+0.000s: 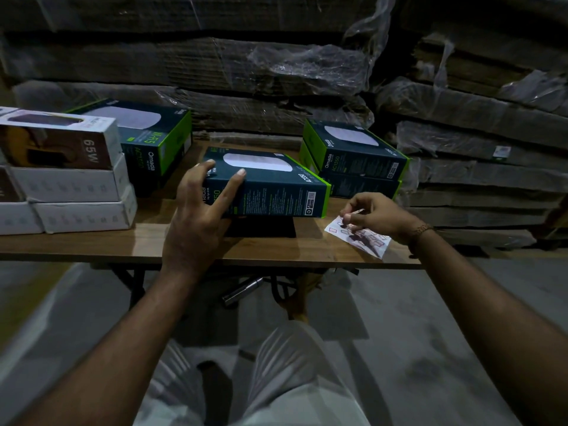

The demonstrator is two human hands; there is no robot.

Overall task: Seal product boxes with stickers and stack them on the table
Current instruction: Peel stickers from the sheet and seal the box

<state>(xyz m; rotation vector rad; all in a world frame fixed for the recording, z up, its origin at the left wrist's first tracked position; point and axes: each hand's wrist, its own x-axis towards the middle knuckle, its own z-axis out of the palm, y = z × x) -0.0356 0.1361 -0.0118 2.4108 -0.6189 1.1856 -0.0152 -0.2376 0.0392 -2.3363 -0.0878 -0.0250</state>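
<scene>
Wrapped cardboard stacks (276,66) fill the background behind a wooden table (92,244), which stands on a grey floor in dim light.

Position of the work: the box in hand (270,186), dark with green edges, sits at the middle of the table, tilted with its near edge raised off the surface. The left hand (196,216) grips its left end, fingers spread over the top and side. The right hand (375,213) is at the near right of the table, fingertips pinched together over a sticker sheet (359,238) that lies flat on the wood. Whether a sticker is already lifted between the fingertips cannot be told.

Progress, as a judgement: two matching boxes form a stack (353,161) at the far right, which suggests finished units, though no seal is legible on them. Another matching box (147,136) stands at the far left, state of sealing unknown. White boxes (70,179) are piled at the left edge.

Remaining: the sticker must be applied to the held box's flap, and the box placed on a stack. The far left box probably follows.
</scene>
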